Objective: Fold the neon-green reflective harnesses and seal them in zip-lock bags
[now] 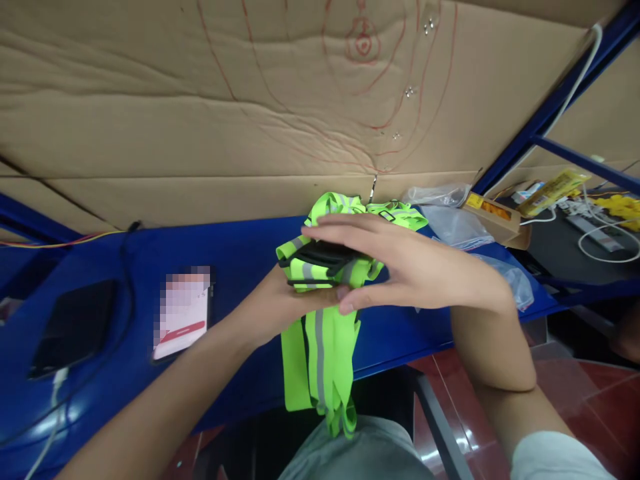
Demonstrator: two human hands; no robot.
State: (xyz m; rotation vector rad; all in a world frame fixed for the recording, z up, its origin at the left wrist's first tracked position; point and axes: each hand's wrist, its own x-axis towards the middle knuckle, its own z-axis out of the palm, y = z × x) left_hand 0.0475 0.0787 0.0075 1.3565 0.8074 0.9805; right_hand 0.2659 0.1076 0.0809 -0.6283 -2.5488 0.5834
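Observation:
A bundle of neon yellow-green straps (pixel 330 353) with grey reflective stripes is held at the middle of the view, its loops hanging over the front edge of the blue table (pixel 240 257). Black plastic parts (pixel 325 255) lie across the top of the bundle. My left hand (pixel 293 300) is wrapped round the straps from the left, its thumb in front and its other fingers hidden behind. From the right, my right hand (pixel 385 257) curves over the bundle, fingers across its top and thumb near the left thumb. More green strap (pixel 405 215) lies behind the hands.
A phone (pixel 184 313) with a lit screen and a black device (pixel 75 327) with a white cable lie at the left. Clear plastic bags (pixel 455 227) and an open cardboard box (pixel 493 217) are at the right. Cardboard (pixel 200 133) stands behind the table; a chair armrest (pixel 440 427) is below.

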